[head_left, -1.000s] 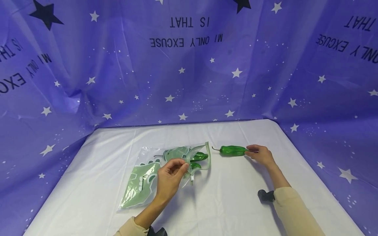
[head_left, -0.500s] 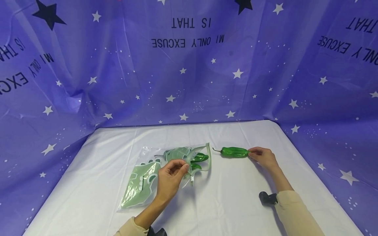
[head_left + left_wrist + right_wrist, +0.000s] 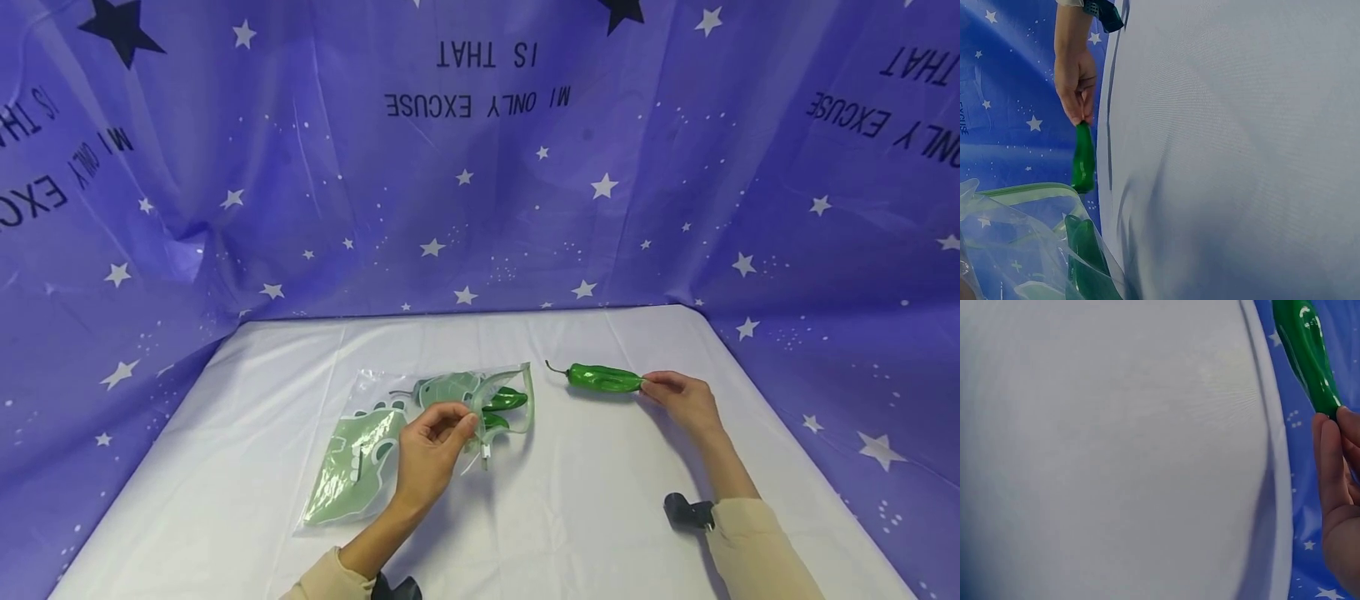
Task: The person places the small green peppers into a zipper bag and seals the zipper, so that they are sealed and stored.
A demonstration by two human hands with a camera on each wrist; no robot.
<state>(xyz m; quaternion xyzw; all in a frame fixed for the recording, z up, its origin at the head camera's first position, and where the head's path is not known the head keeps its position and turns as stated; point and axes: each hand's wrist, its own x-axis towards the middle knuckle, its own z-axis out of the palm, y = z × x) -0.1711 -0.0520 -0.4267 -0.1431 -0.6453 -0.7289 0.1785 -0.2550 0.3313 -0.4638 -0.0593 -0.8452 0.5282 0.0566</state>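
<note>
My left hand (image 3: 431, 454) pinches the edge of a clear zip bag (image 3: 356, 442) printed with a green cartoon figure. The bag's mouth gapes toward the right, and green peppers (image 3: 507, 400) lie inside, their tips showing near the opening. To the right of the mouth, my right hand (image 3: 686, 406) pinches the tip of another green pepper (image 3: 604, 378), its curved stem pointing left at the bag. In the left wrist view this held pepper (image 3: 1084, 159) hangs just beyond the bag's rim. The right wrist view shows fingertips (image 3: 1330, 434) closed on the pepper's narrow end.
A white cloth covers the table (image 3: 585, 517). Purple sheeting (image 3: 480, 183) with stars and lettering stands along the back and sides. A small white slider (image 3: 486, 452) sits at the lower end of the bag's mouth. Black wrist mounts (image 3: 686, 511) stick out by the sleeves.
My right hand has shifted a little to the right with the pepper, its grip now at the very tip. The left hand and the bag have stayed nearly still.
</note>
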